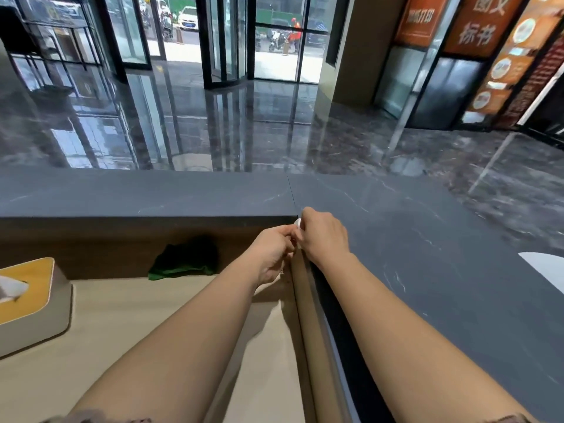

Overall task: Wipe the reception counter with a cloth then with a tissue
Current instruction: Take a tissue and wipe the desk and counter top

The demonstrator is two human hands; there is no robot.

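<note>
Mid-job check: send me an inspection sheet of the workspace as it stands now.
Surface: dark grey counter, veined, turning a corner; pale desk below it.
Job's things: green cloth lies bunched on the desk against the back panel; white tissue mostly hidden between the hands at the counter's inner corner.
Clutter: tissue box at the desk's left, a tissue sticking out; white shape on the counter at the right edge, cannot tell what.
Grippers: left hand and right hand meet, both pinching the tissue.
Cables: nothing seen.
Surroundings: glossy lobby floor, glass doors, orange signs.
</note>
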